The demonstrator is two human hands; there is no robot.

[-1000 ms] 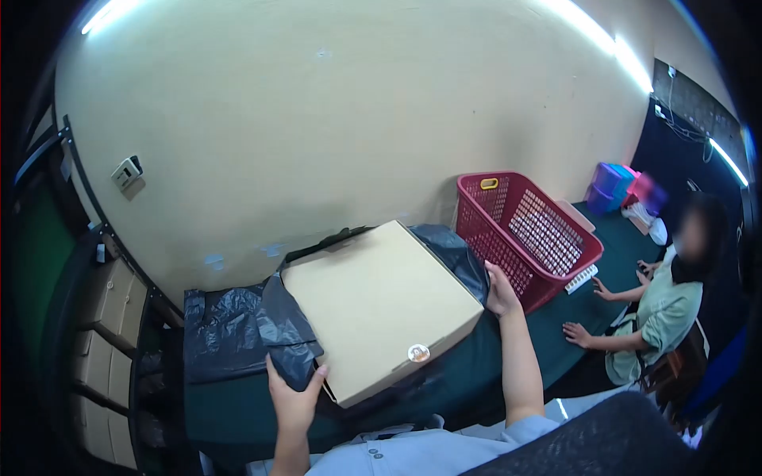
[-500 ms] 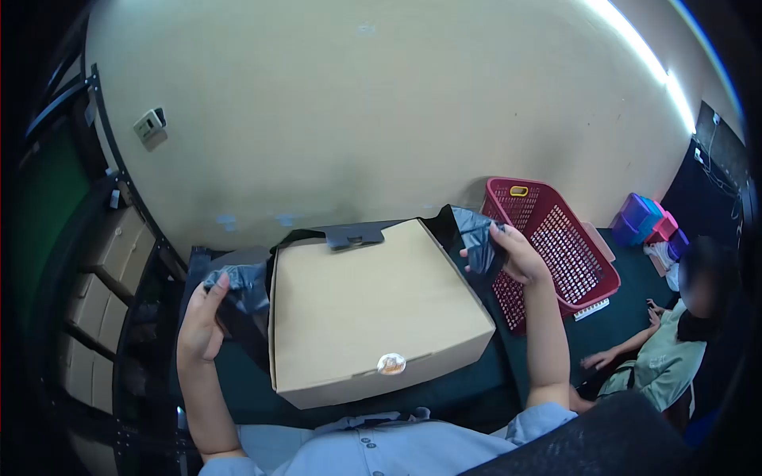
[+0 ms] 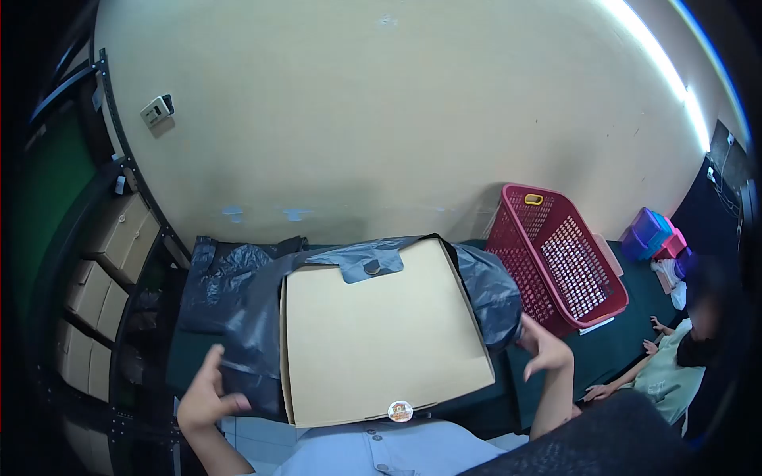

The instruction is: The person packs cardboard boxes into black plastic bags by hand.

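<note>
A flat brown cardboard box lies in front of me, a round sticker at its near edge. Around its far side and both flanks sits a black plastic bag, whose handle flap with a hole rests over the far edge of the lid. My left hand is beside the bag's left part, thumb and fingers apart. Close by the bulging right part of the bag is my right hand, its fingers also spread.
A maroon laundry basket stands right of the box. More folded black plastic lies at the back left. Shelves with cardboard boxes are on the left. A person in a green shirt sits at right near colourful containers.
Both hands let go of the bag's edges and came down toward me. The bag now covers more of the box's sides and far edge, and the box sits nearer my body.
</note>
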